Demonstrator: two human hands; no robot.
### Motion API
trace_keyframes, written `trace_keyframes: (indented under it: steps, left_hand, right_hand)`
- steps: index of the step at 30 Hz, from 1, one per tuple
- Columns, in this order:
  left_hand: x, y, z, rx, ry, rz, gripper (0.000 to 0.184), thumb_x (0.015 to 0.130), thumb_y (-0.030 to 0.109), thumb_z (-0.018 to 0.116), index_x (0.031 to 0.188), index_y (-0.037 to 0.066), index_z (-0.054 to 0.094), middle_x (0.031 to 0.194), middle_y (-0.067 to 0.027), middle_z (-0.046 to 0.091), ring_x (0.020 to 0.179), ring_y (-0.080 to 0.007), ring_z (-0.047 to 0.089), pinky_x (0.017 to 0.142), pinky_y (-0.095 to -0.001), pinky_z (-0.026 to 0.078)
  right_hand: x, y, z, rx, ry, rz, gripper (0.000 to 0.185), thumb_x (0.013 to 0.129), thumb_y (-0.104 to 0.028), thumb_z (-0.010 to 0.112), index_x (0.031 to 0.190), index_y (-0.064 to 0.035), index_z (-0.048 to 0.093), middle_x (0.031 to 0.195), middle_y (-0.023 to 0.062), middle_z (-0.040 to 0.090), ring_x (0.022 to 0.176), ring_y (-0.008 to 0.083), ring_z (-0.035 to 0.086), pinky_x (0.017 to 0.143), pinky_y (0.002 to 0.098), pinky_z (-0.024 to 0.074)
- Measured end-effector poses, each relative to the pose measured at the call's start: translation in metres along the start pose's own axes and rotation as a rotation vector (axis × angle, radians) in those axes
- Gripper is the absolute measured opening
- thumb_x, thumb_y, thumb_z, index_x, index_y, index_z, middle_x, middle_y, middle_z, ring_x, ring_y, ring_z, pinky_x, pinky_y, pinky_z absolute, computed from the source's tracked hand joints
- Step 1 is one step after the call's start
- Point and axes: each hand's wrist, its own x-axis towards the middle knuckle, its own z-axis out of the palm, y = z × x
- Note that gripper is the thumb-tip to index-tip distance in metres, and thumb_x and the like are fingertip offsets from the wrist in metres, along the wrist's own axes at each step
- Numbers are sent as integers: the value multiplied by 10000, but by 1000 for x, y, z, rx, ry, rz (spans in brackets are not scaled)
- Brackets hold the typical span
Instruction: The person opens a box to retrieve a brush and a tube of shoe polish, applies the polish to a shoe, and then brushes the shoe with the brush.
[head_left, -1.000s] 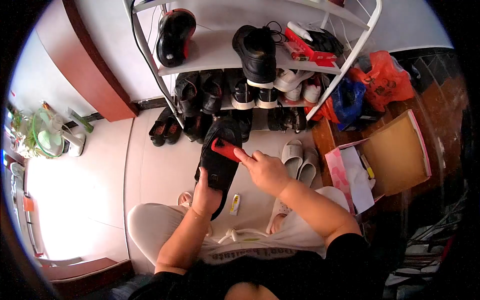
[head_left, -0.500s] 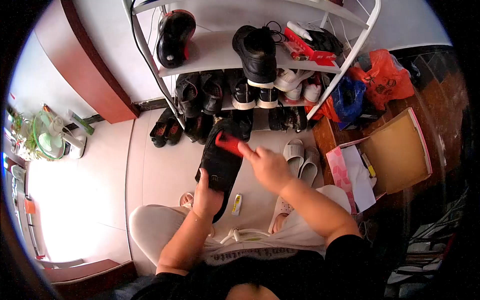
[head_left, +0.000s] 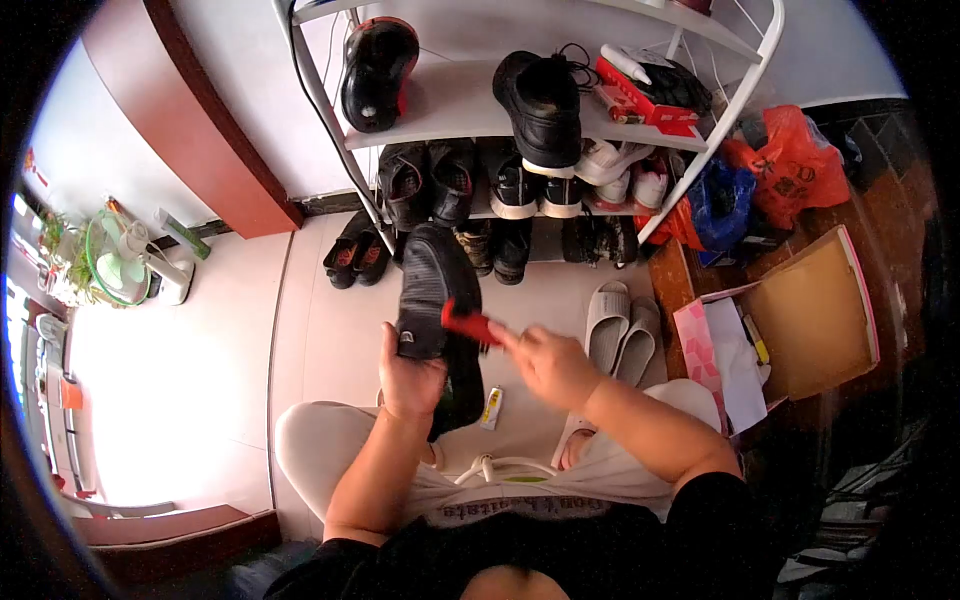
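Observation:
A black shoe (head_left: 428, 285) is held up over the floor in my left hand (head_left: 412, 382), its toe or heel end pointing toward the rack. My thumb lies along its left side, and a dark ridged surface that looks like the sole faces me. In my right hand (head_left: 552, 368), the fingers are closed round the handle of a red brush (head_left: 472, 325). The brush head meets the shoe's right edge; its bristles are hidden. On the floor below lies a small white and yellow tube (head_left: 491, 409).
A white shoe rack (head_left: 450, 100) with several shoes stands ahead. Grey slippers (head_left: 607, 328) sit on the floor to the right. Beyond them is an open cardboard box (head_left: 812, 318) with paper inside, near an orange plastic bag (head_left: 795, 165). A green fan (head_left: 120, 262) stands far left.
The shoe has been turned in my left hand, so its ridged face now shows. My right hand and the brush have shifted down along its right edge. The whole view has swung slightly left.

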Motion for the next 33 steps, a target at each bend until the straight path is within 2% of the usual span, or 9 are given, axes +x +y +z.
trace_keyframes:
  steps: [3, 5, 12, 19, 22, 25, 28, 30, 33]
  left_hand:
    - [-9, -14, -9, -228, -229, -292, 485, 916, 415, 352, 1162, 21, 491, 1191, -100, 528, 1106, -238, 495, 963, -362, 370]
    - [-10, -15, -6, -139, -203, -274, 478, 917, 407, 356, 1155, 16, 493, 1188, -105, 529, 1102, -242, 497, 961, -359, 374]
    - [8, 13, -14, -174, -217, -118, 517, 916, 429, 342, 1211, 19, 449, 1232, -128, 488, 1140, -265, 462, 996, -371, 334]
    - [3, -23, -14, 121, -68, -180, 596, 910, 489, 287, 1300, 43, 346, 1295, -154, 411, 1177, -312, 407, 998, -426, 309]
    - [0, -29, -32, 926, -118, 110, 586, 912, 487, 281, 1307, 58, 341, 1294, -151, 412, 1181, -308, 402, 1002, -411, 310]
    - [-1, -19, -13, 516, -113, -12, 461, 951, 297, 304, 1295, -11, 299, 1273, -125, 437, 1170, -201, 415, 1011, -286, 288]
    - [2, -11, -21, 951, -47, 181, 557, 922, 451, 292, 1300, 46, 347, 1293, -152, 411, 1183, -298, 401, 1006, -393, 309]
    - [4, -11, -3, 168, 47, -23, 545, 923, 429, 314, 1301, 36, 340, 1308, -156, 393, 1192, -309, 389, 1016, -405, 296]
    - [-3, -19, -4, 200, 16, -123, 535, 922, 400, 346, 1310, 33, 324, 1325, -161, 370, 1204, -324, 372, 1029, -418, 276]
  right_hand:
    - [34, 19, -19, -157, 243, 81, 448, 807, -78, 521, 1243, -167, 465, 727, 110, 530, 592, 286, 551, 537, 378, 465]
    - [38, 20, -25, -111, 328, 47, 464, 792, -48, 534, 1238, -162, 474, 741, 111, 527, 627, 280, 558, 563, 366, 464]
    - [-4, -5, -2, 56, 19, -27, 522, 792, -108, 545, 1291, -180, 409, 720, 88, 503, 580, 251, 546, 509, 356, 470]
    - [30, -1, -24, -360, 255, -102, 543, 703, -30, 579, 1216, -193, 502, 687, 43, 466, 547, 220, 516, 499, 338, 455]
    - [30, 5, -8, -415, 156, -54, 521, 718, -60, 579, 1216, -191, 500, 693, 50, 481, 564, 233, 533, 511, 345, 460]
    - [15, 0, -23, -330, -42, 102, 461, 754, -96, 572, 1202, -187, 513, 697, 70, 502, 581, 252, 544, 514, 362, 455]
    - [8, 17, -39, -275, -46, 163, 401, 786, -127, 563, 1183, -180, 530, 688, 86, 509, 589, 268, 547, 530, 374, 453]
    - [18, 16, -44, -255, 39, 228, 364, 812, -121, 545, 1173, -162, 536, 720, 111, 540, 627, 290, 552, 574, 375, 451]
    - [30, 33, -31, 19, 271, 209, 342, 833, -82, 521, 1174, -103, 521, 832, 161, 585, 732, 323, 557, 644, 373, 444]
